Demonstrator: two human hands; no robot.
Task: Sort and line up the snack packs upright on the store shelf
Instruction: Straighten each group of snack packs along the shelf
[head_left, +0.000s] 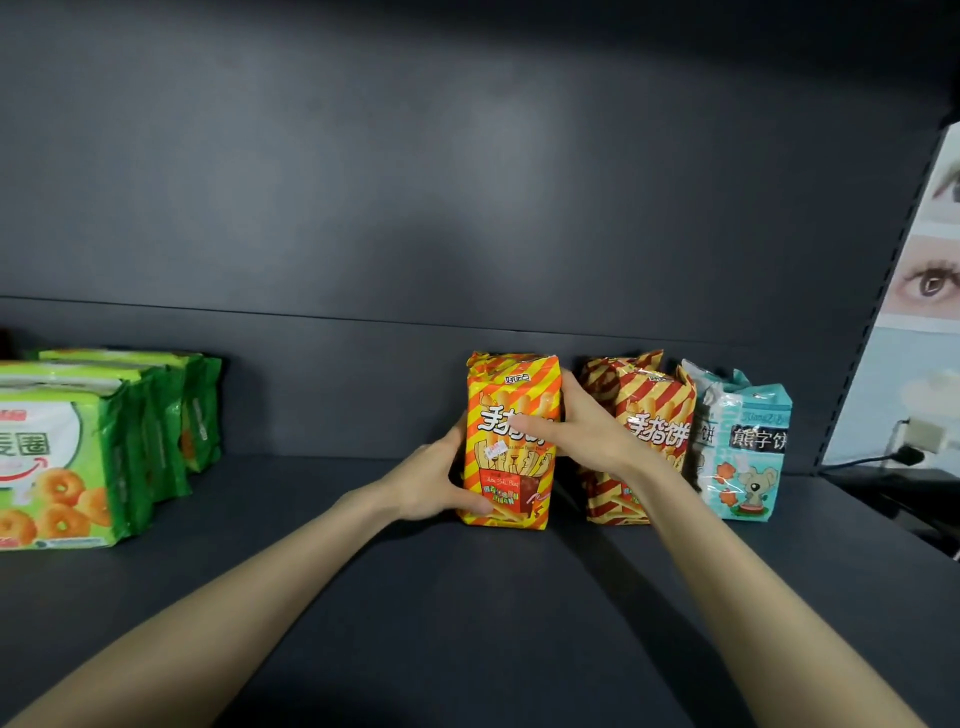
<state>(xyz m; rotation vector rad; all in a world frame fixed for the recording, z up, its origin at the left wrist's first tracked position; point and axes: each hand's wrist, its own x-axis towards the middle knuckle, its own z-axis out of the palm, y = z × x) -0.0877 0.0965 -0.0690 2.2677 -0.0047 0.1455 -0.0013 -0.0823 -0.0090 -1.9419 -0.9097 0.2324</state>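
Hands: left hand (441, 480) and right hand (582, 434) gripping the yellow snack pack (511, 441).
Shelf (467, 597): holding it upright.

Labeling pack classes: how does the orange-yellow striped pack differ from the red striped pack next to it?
Colour: the orange-yellow striped pack is bright orange and yellow; the red striped pack is darker red with yellow.
Contact: the left hand and right hand hold the orange-yellow pack; the red pack stands free.
View: the orange-yellow front is mostly visible; the right hand partly covers the red one.
Shared: upright, diagonal stripes, similar lettering.
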